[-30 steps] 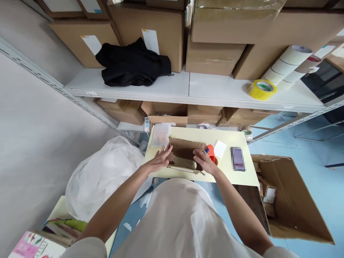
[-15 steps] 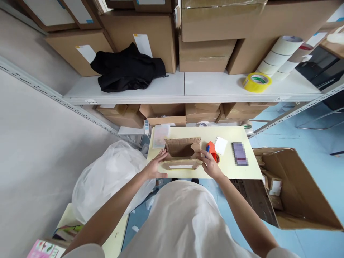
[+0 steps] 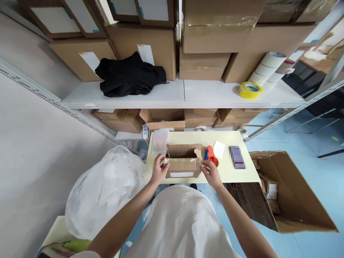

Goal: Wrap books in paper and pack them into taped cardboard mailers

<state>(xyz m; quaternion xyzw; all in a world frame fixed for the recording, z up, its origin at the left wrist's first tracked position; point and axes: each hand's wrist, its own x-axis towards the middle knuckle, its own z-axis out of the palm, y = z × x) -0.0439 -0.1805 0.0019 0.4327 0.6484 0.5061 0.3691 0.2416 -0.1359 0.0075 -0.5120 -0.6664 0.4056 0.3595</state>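
Note:
A small cardboard box (image 3: 181, 169) stands on the pale yellow table, its top partly open and a white label on the side facing me. Its near flap bears clear tape and leans over the opening; the far flap sticks up. My left hand (image 3: 159, 170) pinches the left corner of the near flap between thumb and fingers. At the right corner, my right hand (image 3: 211, 173) grips the edge with its fingertips. Just beyond the right hand lies an orange tape dispenser (image 3: 210, 154), its tape roll partly showing.
White paper sheets (image 3: 219, 149) and a pixelated purple item (image 3: 237, 157) lie on the table (image 3: 228, 138). A clear plastic bag (image 3: 104, 190) bulges at left; a large open carton (image 3: 298, 190) stands at right. Shelving ahead holds boxes, black cloth (image 3: 131, 76) and yellow tape (image 3: 250, 90).
The near flap has swung up and inward over the opening. My left hand has gone from lying along the box's side to pinching the flap's corner. The view has shifted slightly.

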